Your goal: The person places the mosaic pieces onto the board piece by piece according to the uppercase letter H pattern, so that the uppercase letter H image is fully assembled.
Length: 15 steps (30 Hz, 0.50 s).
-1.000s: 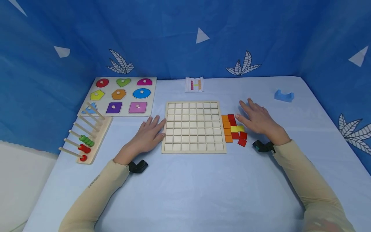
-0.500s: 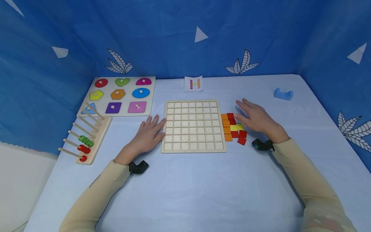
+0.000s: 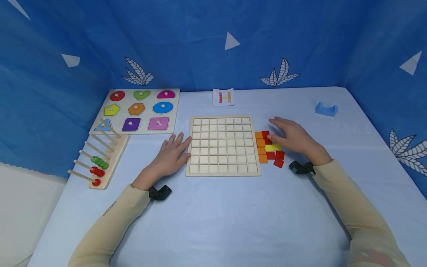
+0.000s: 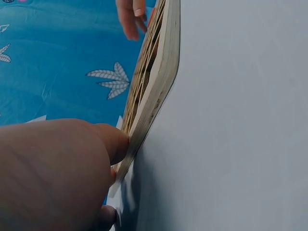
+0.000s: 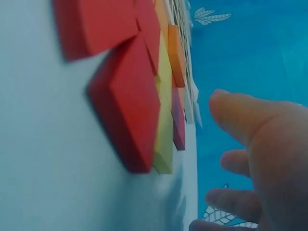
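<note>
A square wooden grid board [image 3: 221,147] lies flat with bare cells. My left hand [image 3: 169,157] rests at its left edge with fingers spread; in the left wrist view the thumb [image 4: 113,142] touches the board's side. Along the right edge lie orange tiles [image 3: 261,142], red tiles [image 3: 279,163] and yellow tiles [image 3: 273,147]. Just right of these tiles my right hand [image 3: 293,137] hovers, fingers extended and holding nothing. In the right wrist view its thumb [image 5: 240,113] is apart from the red tile [image 5: 127,106].
A small pattern card [image 3: 223,97] lies behind the board. At back left is a shape puzzle [image 3: 151,111] with knobbed pieces. A wooden peg stand [image 3: 110,163] with green and red beads stands in front of it. At back right sits a blue holder [image 3: 326,109].
My right hand has moved slightly left and toward me, closer to the tiles, its fingers now nearer together. My left hand stays at the board's edge.
</note>
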Motion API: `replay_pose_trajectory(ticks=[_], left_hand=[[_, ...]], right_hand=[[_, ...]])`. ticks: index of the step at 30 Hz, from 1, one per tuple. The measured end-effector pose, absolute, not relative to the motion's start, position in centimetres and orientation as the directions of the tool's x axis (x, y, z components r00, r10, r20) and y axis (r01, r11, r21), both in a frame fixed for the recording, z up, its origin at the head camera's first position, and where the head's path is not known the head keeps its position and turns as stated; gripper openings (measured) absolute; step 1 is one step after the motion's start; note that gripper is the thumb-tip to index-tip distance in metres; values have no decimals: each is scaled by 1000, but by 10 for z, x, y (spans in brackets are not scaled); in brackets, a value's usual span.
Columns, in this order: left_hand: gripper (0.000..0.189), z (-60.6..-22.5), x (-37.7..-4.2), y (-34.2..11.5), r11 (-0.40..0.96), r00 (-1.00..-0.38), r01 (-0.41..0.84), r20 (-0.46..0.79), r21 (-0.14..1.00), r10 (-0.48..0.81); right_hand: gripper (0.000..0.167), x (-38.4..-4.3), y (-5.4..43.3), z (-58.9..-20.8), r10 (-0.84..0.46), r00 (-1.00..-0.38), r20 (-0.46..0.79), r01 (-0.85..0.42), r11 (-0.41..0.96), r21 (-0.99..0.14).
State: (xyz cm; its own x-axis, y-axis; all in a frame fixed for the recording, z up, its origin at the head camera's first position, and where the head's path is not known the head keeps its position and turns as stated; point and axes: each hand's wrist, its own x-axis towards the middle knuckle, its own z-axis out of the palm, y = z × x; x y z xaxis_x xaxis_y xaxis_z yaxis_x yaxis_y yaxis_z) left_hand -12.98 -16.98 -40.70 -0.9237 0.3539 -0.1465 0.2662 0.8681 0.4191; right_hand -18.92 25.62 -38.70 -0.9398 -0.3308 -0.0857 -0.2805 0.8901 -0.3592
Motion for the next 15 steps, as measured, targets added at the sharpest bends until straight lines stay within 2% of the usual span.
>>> replay_pose_trajectory(ticks=[7,15], left_hand=[[64,-408,-130,-169,867,-925,273,-135,417,356],[64,-407,-128,-168,867,-925,276,-130,414,357]], right_hand=[[52,-192,252,-394,-377,-926,31,-358,845,-397],[45,-195,249,-396,-373,-928,21,-351,851,-390]])
